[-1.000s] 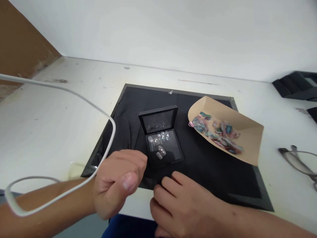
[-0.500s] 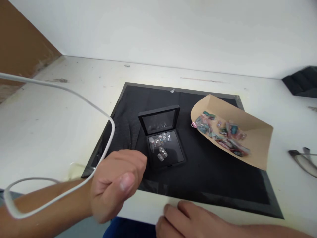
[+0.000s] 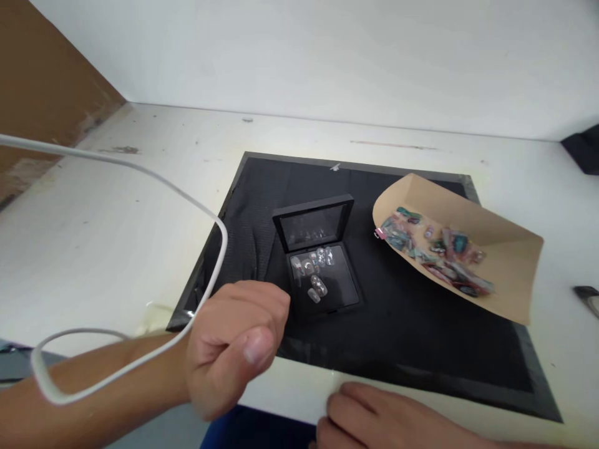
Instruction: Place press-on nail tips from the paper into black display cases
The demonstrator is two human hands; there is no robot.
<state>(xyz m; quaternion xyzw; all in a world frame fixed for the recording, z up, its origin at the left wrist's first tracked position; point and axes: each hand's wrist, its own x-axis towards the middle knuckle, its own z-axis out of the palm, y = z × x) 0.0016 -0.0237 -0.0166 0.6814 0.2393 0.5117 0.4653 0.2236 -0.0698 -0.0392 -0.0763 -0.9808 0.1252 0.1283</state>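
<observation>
My left hand (image 3: 238,346) is closed in a fist, thumb folded over the fingers, just left of a small black case. Whatever it might hold is hidden. My right hand (image 3: 374,415) rests at the table's front edge with its fingers curled under, their tips out of sight. The black case (image 3: 344,274) stands with its windowed lid (image 3: 313,224) raised. Inside lie several grey translucent press-on nails (image 3: 319,286) with star and moon decorations, mostly in the back left part. Neither hand touches the case.
A black mat (image 3: 421,337) lies under the case. At right, a tan paper tray (image 3: 510,268) holds several small wrapped colourful pieces (image 3: 449,249), with a pink clip (image 3: 380,233) on its rim. A white cable (image 3: 223,249) loops across my left forearm. A black object (image 3: 583,149) sits far right.
The whole view has shifted slightly, so the case, tray and mat appear further right. Both hands keep their poses, and the nails lie as before.
</observation>
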